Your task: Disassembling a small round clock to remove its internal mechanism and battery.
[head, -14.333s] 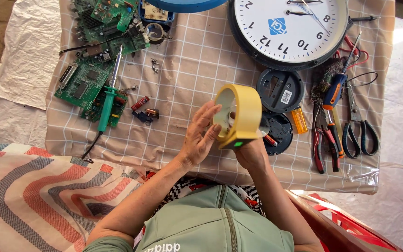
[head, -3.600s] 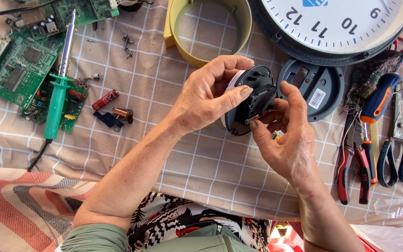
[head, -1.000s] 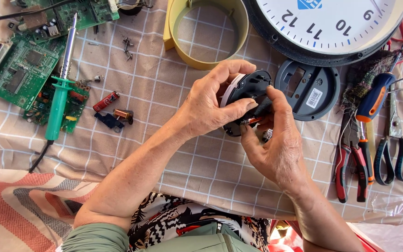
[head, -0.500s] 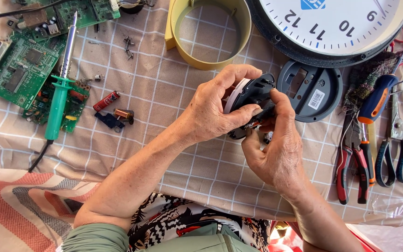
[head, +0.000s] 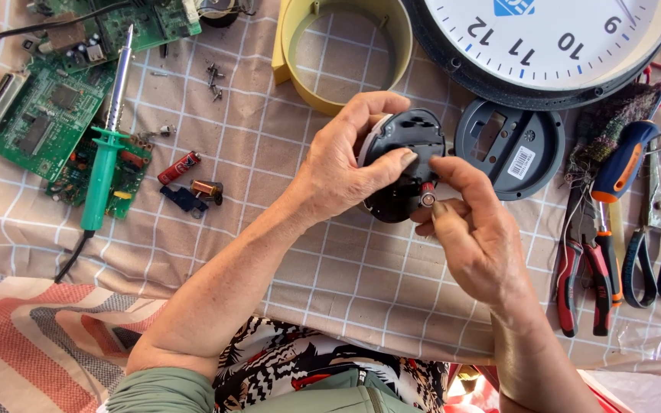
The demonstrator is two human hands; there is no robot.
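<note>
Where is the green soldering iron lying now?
The green soldering iron lies at the head view's left, across the green circuit boards, left of the left hand.

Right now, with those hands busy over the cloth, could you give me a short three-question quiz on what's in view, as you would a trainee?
1. True or false: the left hand grips the round black clock mechanism clear of the checked cloth.
2. What do the right hand fingers press against the mechanism's lower edge?
A. a small battery
B. a screw
C. a wire
3. Fill in: the green-handled soldering iron lies across a green ____.

Key
1. True.
2. A: a small battery, only its end showing.
3. Circuit board.
</note>
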